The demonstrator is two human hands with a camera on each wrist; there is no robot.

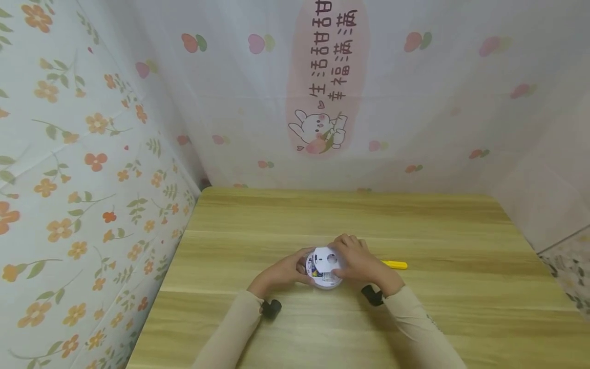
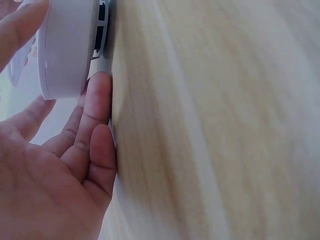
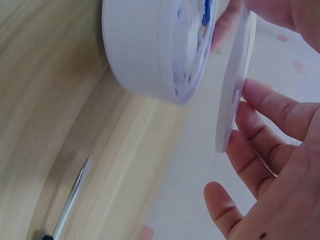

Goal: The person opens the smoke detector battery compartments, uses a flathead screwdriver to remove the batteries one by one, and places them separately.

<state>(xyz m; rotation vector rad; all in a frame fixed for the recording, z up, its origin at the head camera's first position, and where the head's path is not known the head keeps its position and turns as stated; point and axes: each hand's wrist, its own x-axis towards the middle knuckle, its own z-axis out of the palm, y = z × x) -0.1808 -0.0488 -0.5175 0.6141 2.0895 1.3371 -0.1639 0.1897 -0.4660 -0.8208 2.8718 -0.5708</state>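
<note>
A white round smoke detector (image 1: 326, 284) lies on the table with its back facing up, a printed label and small parts showing inside. My left hand (image 1: 287, 268) grips its side between thumb and fingers. In the left wrist view, the vented face of the detector (image 2: 67, 50) is toward the wood. My right hand (image 1: 358, 262) pinches a thin white mounting plate (image 1: 324, 261). The right wrist view shows this plate (image 3: 234, 95) tilted and apart from the detector's open back along the visible edge.
A screwdriver with a yellow handle (image 1: 394, 264) lies on the wooden table (image 1: 239, 220), just right of my right hand; its metal shaft (image 3: 72, 197) shows in the right wrist view. Patterned curtains (image 1: 230, 102) hang behind and to the left of the table.
</note>
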